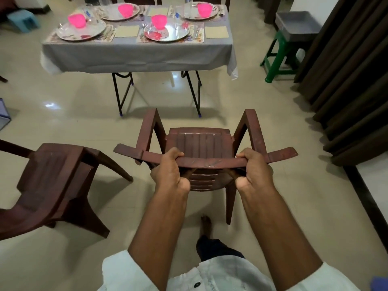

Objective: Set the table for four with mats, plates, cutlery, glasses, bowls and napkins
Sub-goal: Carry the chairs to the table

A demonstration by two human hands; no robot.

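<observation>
My left hand (170, 172) and my right hand (254, 171) both grip the top rail of a brown plastic armchair (201, 141), which is tilted and partly off the floor in front of me. Farther ahead stands the table with a grey cloth (134, 57). On it lie floral mats (197, 37), plates (80, 30), pink bowls (159, 21), clear glasses (178, 16), cutlery (197, 31) and beige napkins (216, 32).
A second brown chair (56, 185) stands to my left. A green stool (279, 57) carrying a grey bin (298, 24) is at the right, beside dark curtains (352, 80). A light-blue stool (23, 19) is far left. Tiled floor lies between me and the table.
</observation>
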